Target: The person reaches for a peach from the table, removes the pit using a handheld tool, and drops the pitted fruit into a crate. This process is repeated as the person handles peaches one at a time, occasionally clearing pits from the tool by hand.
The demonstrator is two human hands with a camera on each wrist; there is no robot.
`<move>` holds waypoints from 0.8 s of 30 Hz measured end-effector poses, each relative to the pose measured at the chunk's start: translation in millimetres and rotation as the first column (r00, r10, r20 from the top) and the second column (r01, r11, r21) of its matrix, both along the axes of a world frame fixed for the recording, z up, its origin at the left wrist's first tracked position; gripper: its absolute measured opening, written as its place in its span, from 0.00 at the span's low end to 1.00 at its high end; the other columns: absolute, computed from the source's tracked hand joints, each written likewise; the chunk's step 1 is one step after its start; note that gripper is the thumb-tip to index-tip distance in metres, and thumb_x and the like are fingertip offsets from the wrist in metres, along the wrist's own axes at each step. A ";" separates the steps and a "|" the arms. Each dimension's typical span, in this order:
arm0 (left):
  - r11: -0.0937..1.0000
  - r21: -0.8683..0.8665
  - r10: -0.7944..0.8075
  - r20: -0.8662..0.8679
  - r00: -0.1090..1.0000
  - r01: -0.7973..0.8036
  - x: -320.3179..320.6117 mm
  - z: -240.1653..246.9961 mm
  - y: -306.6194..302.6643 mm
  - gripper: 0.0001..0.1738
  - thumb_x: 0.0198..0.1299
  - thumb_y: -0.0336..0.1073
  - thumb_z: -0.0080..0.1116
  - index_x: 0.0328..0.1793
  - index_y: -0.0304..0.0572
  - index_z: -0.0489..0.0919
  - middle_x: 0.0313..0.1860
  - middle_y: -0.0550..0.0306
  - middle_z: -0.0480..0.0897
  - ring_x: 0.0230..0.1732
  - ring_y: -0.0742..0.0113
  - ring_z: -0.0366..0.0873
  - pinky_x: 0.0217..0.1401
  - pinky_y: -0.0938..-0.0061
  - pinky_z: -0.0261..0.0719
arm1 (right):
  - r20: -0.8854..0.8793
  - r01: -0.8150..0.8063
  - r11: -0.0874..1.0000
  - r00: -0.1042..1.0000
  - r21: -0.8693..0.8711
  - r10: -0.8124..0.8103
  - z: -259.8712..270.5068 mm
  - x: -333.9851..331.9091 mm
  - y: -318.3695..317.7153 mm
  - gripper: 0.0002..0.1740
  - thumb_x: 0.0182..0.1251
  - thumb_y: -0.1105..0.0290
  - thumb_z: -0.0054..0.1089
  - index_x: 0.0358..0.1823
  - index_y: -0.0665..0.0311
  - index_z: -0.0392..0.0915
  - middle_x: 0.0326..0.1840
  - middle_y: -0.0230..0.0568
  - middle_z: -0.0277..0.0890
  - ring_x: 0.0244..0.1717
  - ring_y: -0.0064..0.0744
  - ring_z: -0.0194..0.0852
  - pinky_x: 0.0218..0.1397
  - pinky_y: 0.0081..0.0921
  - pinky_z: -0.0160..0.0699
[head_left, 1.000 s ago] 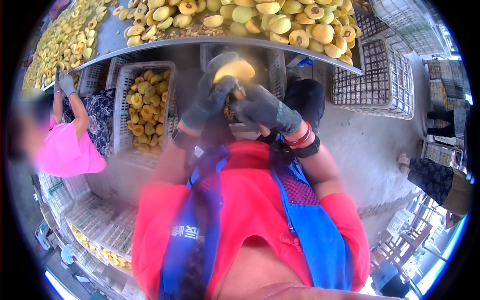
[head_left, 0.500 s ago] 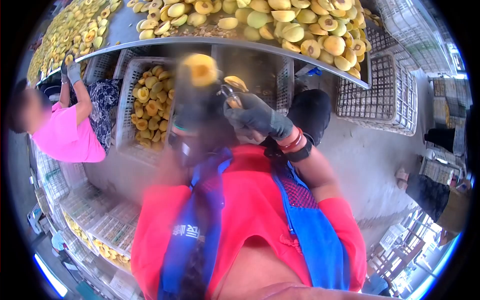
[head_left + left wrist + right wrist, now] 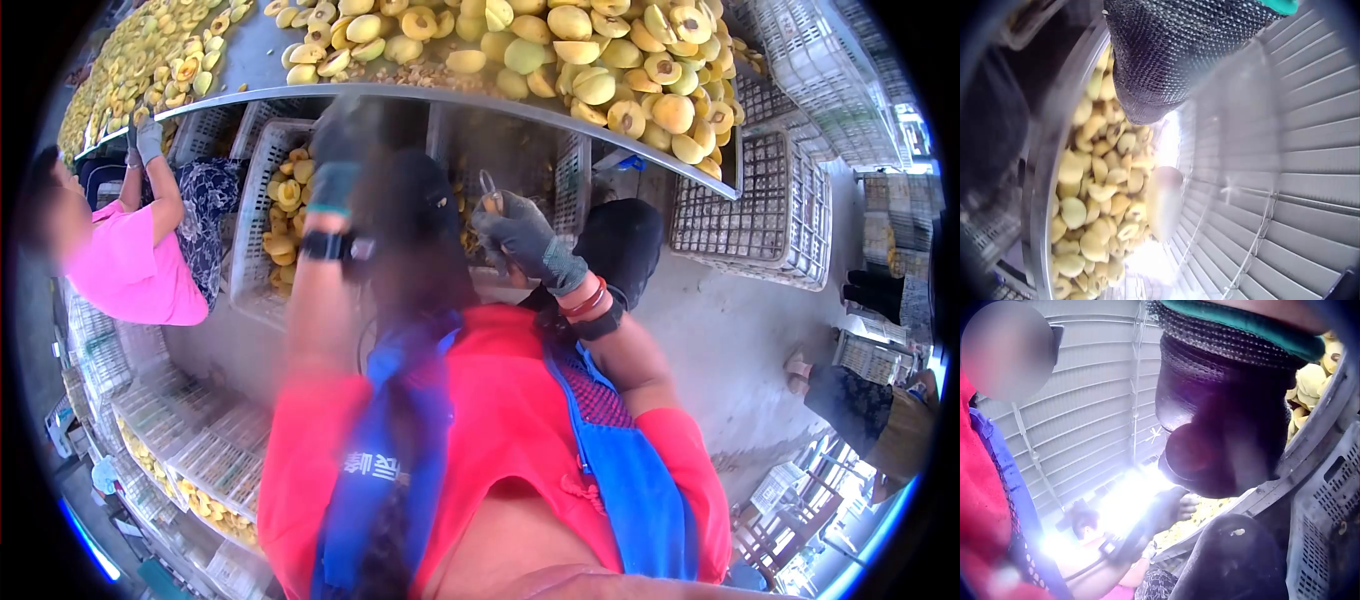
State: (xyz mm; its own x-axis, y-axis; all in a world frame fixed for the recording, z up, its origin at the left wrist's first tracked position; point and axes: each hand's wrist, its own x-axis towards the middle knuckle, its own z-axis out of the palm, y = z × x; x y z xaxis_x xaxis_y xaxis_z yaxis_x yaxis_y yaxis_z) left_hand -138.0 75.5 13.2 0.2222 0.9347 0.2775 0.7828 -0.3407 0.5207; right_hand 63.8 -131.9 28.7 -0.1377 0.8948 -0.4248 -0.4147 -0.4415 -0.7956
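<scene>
My gloved right hand [image 3: 525, 235] grips a pitting tool [image 3: 488, 190], its metal loop standing up beyond the fingers. In the right wrist view the same dark glove [image 3: 1225, 419] fills the upper right and the tool is hidden. Blurred by motion, my gloved left hand [image 3: 345, 145] is over the far end of a crate of fruit halves [image 3: 290, 195], near the table edge. Below the left glove [image 3: 1166, 56] in its wrist view, a blurred yellowish fruit half [image 3: 1165, 203] appears apart from the hand. Yellow peach halves [image 3: 590, 85] lie heaped on the metal table [image 3: 255, 65].
The table's metal rim [image 3: 400, 90] runs across in front of me. Between my knees stands another crate [image 3: 572, 165]; stacked crates [image 3: 750, 200] are at the right. A person in pink [image 3: 140, 250] sits at the left, hands at the table. Someone else stands at far right.
Both hands were together at a fruit half a second ago. The left hand carried a hollowed half away leftwards toward the crate. My right hand stays with the tool; a slice beside it is gone from view.
</scene>
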 end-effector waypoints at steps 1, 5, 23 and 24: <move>0.987 -0.160 -0.014 -0.080 0.997 0.001 29.7 8.7 7.1 0.28 0.59 0.54 0.57 0.58 0.43 0.77 0.56 0.44 0.80 0.58 0.46 0.76 0.61 0.60 0.72 | 0.006 0.012 1.000 1.000 -0.009 -0.012 2.8 -0.9 -0.9 0.05 0.66 0.73 0.54 0.32 0.62 0.69 0.19 0.30 0.67 0.14 0.18 0.63 0.15 0.18 0.65; 0.980 -0.103 -0.188 -0.204 0.961 0.170 114.8 -43.4 67.5 0.33 0.57 0.57 0.58 0.65 0.51 0.71 0.57 0.44 0.80 0.57 0.44 0.76 0.61 0.57 0.72 | 0.163 0.019 1.000 0.987 -0.013 -0.017 6.8 5.3 -3.6 0.05 0.65 0.72 0.54 0.34 0.64 0.70 0.19 0.31 0.67 0.12 0.19 0.63 0.14 0.19 0.63; 0.519 0.105 -0.837 0.264 0.479 0.848 82.0 37.7 -36.3 0.30 0.56 0.43 0.65 0.65 0.46 0.71 0.62 0.48 0.73 0.65 0.50 0.67 0.70 0.62 0.63 | 0.086 0.402 0.910 0.908 0.101 -0.411 36.6 44.6 10.3 0.11 0.69 0.60 0.56 0.34 0.60 0.73 0.15 0.26 0.65 0.10 0.16 0.60 0.11 0.16 0.56; 0.498 0.054 -0.836 0.297 0.462 0.866 80.4 40.9 -45.3 0.30 0.56 0.41 0.65 0.66 0.48 0.71 0.64 0.49 0.71 0.66 0.50 0.67 0.71 0.63 0.62 | 0.077 0.416 0.904 0.902 0.102 -0.424 37.9 42.5 9.2 0.11 0.69 0.60 0.56 0.35 0.60 0.74 0.15 0.26 0.66 0.10 0.17 0.60 0.10 0.16 0.55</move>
State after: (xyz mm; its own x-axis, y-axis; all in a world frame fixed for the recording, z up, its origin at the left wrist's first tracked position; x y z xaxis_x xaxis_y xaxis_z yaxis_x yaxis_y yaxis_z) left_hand -57.6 30.2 54.1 0.8581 0.3441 0.3812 -0.0340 -0.7025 0.7108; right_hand 106.3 -122.7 66.6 0.2958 0.8925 -0.3406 -0.4685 -0.1752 -0.8659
